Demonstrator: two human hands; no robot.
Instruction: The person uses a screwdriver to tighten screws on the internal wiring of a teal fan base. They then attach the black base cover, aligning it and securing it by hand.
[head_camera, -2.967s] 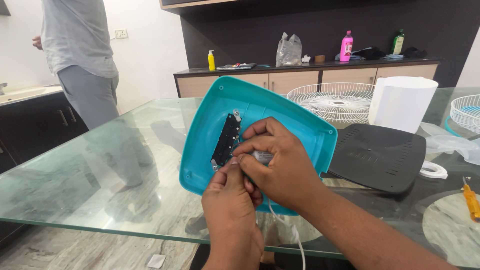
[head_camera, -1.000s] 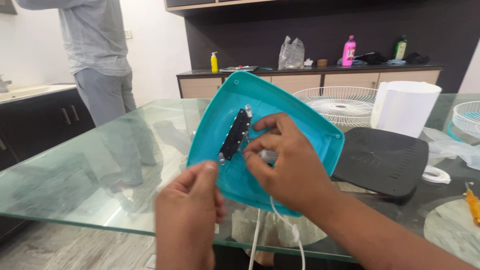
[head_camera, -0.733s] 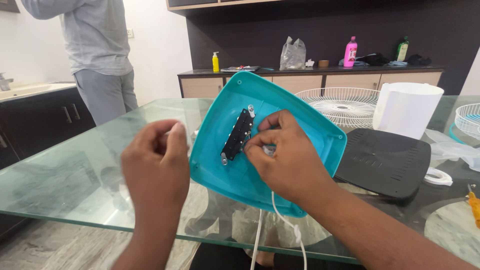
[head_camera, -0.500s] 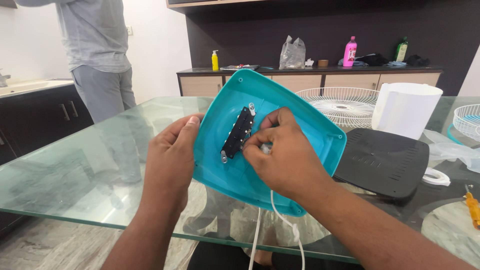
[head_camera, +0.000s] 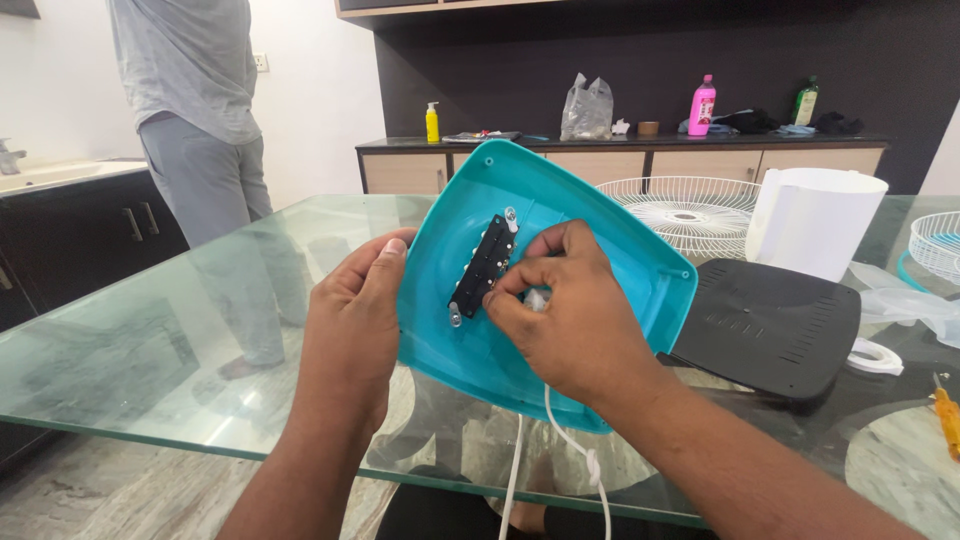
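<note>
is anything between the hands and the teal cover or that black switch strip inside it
Nothing visible. The left hand grips the teal cover at its edge, and the right hand has fingertips on the black switch strip.

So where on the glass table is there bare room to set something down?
The glass table is bare left of the left hand and teal cover. The right side is crowded: black panel, white tub, wire grille.
</note>
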